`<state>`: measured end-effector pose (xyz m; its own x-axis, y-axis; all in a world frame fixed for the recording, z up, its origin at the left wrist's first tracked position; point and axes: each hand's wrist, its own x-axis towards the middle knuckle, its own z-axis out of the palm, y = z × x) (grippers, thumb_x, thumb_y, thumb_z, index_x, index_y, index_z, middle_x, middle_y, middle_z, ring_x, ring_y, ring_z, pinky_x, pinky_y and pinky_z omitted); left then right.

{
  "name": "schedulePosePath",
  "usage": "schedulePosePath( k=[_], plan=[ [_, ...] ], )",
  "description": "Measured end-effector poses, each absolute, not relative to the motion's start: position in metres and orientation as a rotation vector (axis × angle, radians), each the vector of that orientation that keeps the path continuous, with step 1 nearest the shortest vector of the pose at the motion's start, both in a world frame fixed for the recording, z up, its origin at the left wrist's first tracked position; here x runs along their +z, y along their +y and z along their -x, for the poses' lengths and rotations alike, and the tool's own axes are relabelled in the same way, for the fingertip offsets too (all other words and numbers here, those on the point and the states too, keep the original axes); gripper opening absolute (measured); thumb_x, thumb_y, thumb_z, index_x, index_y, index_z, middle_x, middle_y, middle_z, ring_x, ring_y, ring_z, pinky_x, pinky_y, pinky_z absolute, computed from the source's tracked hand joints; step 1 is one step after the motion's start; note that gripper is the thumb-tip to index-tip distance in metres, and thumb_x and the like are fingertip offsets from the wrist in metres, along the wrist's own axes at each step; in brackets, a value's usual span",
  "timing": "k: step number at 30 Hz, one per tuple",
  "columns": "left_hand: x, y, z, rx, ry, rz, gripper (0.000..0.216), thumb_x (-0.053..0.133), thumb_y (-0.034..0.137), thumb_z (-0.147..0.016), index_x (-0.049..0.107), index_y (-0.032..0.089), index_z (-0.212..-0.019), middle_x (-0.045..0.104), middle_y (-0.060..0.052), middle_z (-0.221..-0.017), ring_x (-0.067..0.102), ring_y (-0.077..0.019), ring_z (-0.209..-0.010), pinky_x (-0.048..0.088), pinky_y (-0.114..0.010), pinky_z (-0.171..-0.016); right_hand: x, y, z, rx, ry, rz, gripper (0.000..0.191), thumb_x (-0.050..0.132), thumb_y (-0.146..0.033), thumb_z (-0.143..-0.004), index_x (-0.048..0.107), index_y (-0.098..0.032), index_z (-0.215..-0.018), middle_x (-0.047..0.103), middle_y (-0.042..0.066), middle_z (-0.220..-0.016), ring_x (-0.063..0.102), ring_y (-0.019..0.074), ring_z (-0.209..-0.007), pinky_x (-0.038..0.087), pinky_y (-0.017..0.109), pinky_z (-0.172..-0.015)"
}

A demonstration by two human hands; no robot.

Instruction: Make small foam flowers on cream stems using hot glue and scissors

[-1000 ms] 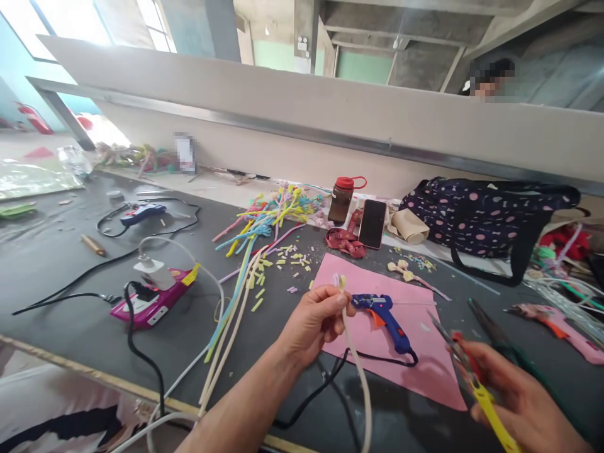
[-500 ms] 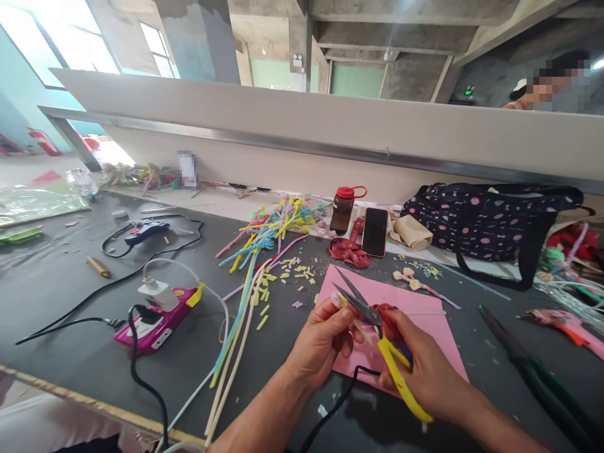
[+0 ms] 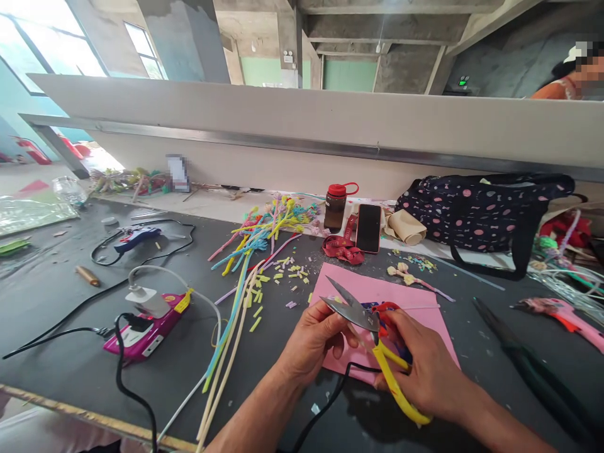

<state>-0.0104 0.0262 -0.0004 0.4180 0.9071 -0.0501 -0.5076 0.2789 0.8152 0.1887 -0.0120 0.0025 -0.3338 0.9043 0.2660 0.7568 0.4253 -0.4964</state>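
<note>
My right hand (image 3: 427, 368) grips yellow and red handled scissors (image 3: 372, 340), their blades spread and pointing left toward my other hand. My left hand (image 3: 314, 343) is closed in a pinch on a cream pipe cleaner whose tip sits just under the blades; most of that stem is hidden behind my fingers. Both hands hover over a pink sheet (image 3: 377, 296) on the dark table (image 3: 70, 302). A blue glue gun lies on the sheet, mostly hidden behind my right hand.
Coloured pipe cleaners (image 3: 257, 236) and cut bits lie left of the sheet. A pink power strip (image 3: 146, 321) with cables sits at left. A bottle (image 3: 336, 204), a phone (image 3: 368, 228), a dotted bag (image 3: 476, 217) and dark pliers (image 3: 523, 365) lie beyond and right.
My right hand brought the scissors from the far right across to my left hand, over the glue gun. The blades now sit at the pipe cleaner's tip.
</note>
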Motion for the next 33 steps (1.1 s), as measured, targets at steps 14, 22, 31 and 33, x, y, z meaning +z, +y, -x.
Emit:
schedulePosePath(
  k=[14, 22, 31, 33],
  plan=[
    [0.001, 0.027, 0.013, 0.988, 0.618, -0.864, 0.026, 0.072, 0.036, -0.067, 0.062, 0.012, -0.067, 0.064, -0.004, -0.055, 0.053, -0.0080, -0.041, 0.033, -0.016, -0.037, 0.015, -0.016, -0.186, 0.507, -2.168, 1.434, 0.041, 0.065, -0.035, -0.071, 0.048, -0.020, -0.105, 0.060, 0.002, -0.086, 0.055, 0.0175, -0.072, 0.040, 0.026, -0.060],
    [0.000, 0.028, 0.014, 0.993, 0.639, -0.902, 0.026, 0.072, 0.037, -0.067, 0.063, 0.013, -0.069, 0.065, -0.004, -0.056, 0.056, -0.0100, -0.046, 0.034, -0.017, -0.039, 0.014, -0.016, -0.187, 0.538, -2.179, 1.424, 0.038, 0.063, -0.026, -0.072, 0.047, -0.020, -0.105, 0.059, 0.001, -0.085, 0.053, 0.0163, -0.069, 0.039, 0.027, -0.062],
    [0.001, 0.028, 0.014, 0.990, 0.656, -0.926, 0.026, 0.070, 0.037, -0.070, 0.064, 0.011, -0.065, 0.063, -0.004, -0.052, 0.053, -0.0085, -0.043, 0.034, -0.016, -0.038, 0.013, -0.014, -0.188, 0.523, -2.176, 1.400, 0.036, 0.062, -0.034, -0.075, 0.048, -0.019, -0.104, 0.060, 0.001, -0.083, 0.053, 0.0154, -0.066, 0.039, 0.026, -0.060],
    [0.000, 0.028, 0.014, 0.998, 0.652, -0.910, 0.025, 0.070, 0.036, -0.069, 0.064, 0.012, -0.067, 0.063, -0.004, -0.053, 0.053, -0.0086, -0.043, 0.034, -0.016, -0.038, 0.012, -0.014, -0.188, 0.521, -2.180, 1.403, 0.035, 0.061, -0.036, -0.076, 0.048, -0.019, -0.103, 0.059, 0.000, -0.079, 0.052, 0.0151, -0.064, 0.038, 0.026, -0.058]
  ],
)
